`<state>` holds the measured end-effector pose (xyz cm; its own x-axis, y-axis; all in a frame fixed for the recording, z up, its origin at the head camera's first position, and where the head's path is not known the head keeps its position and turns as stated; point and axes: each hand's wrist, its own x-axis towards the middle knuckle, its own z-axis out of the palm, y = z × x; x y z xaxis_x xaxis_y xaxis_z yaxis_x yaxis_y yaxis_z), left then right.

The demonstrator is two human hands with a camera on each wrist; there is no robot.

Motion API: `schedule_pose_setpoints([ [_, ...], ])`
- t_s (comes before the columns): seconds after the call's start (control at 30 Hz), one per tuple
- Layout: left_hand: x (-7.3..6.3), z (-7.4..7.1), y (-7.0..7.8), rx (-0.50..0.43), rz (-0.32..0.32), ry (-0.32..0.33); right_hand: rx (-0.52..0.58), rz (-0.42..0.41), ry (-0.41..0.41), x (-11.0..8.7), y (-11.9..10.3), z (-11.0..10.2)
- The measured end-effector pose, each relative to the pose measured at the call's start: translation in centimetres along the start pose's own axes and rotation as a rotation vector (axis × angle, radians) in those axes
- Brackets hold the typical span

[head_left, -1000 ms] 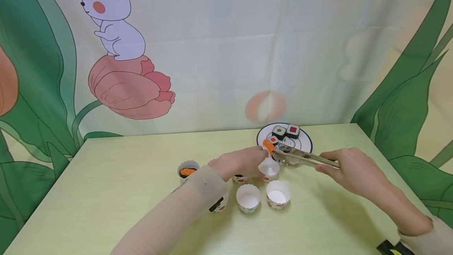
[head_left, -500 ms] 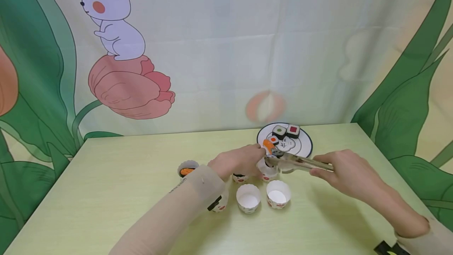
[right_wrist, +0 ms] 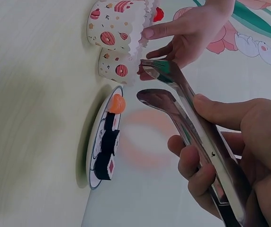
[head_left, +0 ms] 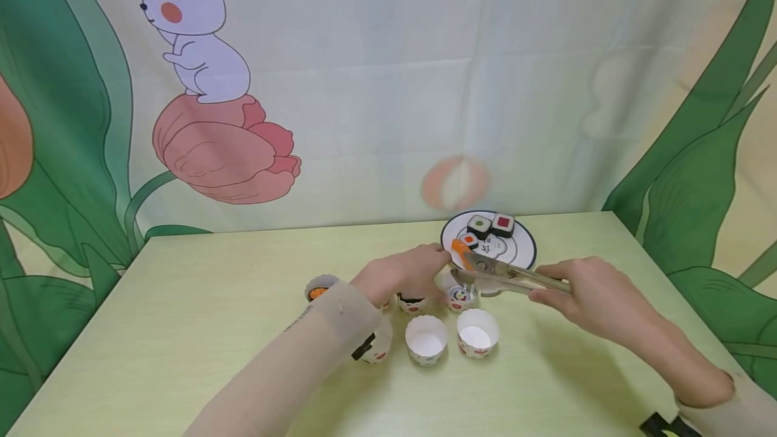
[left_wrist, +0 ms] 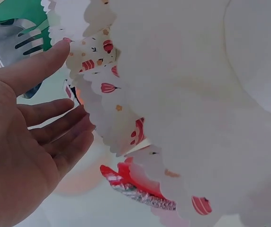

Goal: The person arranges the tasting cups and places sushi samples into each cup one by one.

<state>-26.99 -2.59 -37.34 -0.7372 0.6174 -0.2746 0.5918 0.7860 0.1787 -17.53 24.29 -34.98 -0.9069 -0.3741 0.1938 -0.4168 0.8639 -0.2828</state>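
Note:
My right hand (head_left: 595,295) grips metal serving tongs (right_wrist: 197,137); their tips stand apart with nothing between them. Below the tips, a patterned paper cup (head_left: 459,303) holds a small round piece with blue and yellow in it. My left hand (head_left: 409,272) reaches over the cups, fingers mostly straight. In the left wrist view, its fingertips are at the scalloped rim of a cup (left_wrist: 100,52); firm contact cannot be told. Behind the tongs, a round plate (head_left: 522,241) carries several sushi pieces: an orange-topped one (head_left: 459,248), a small orange-centred roll (head_left: 469,240) and square rolls (head_left: 502,224).
Two white-lined cups, one front middle (head_left: 426,340) and one front right (head_left: 477,334), stand on the pale table (head_left: 212,329). Another cup (head_left: 322,284) at the left holds an orange-topped piece. My left arm partly covers a further cup (head_left: 379,346). A printed curtain hangs behind.
The coloured piece now shows inside the cup under the tongs, which looked bare a second ago. The tongs shifted slightly left and their tips parted. My left hand drew slightly left, off the cup.

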Motion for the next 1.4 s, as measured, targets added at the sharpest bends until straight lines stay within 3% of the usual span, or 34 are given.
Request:
schedule_pose_setpoints([
  [0.33,-1.9,-0.8,-1.0,-0.075,-0.02,0.033,-0.018,0.019,0.015,0.5,0.6,-0.1],
  [0.67,-4.3,-0.9,-3.0,-0.16,0.024,0.057,-0.046,0.045,0.023,1.1,1.1,-0.2],
  [0.9,-6.0,-0.9,-4.1,-0.218,0.061,0.102,-0.056,0.065,0.031,1.8,1.5,0.1],
  [1.2,-8.5,-0.8,-5.0,-0.258,0.046,0.153,-0.025,0.12,0.005,2.7,1.8,0.6],
  [1.4,-10.2,-0.3,-5.6,-0.257,0.089,0.21,-0.008,0.159,-0.023,3.4,2.0,1.0],
])
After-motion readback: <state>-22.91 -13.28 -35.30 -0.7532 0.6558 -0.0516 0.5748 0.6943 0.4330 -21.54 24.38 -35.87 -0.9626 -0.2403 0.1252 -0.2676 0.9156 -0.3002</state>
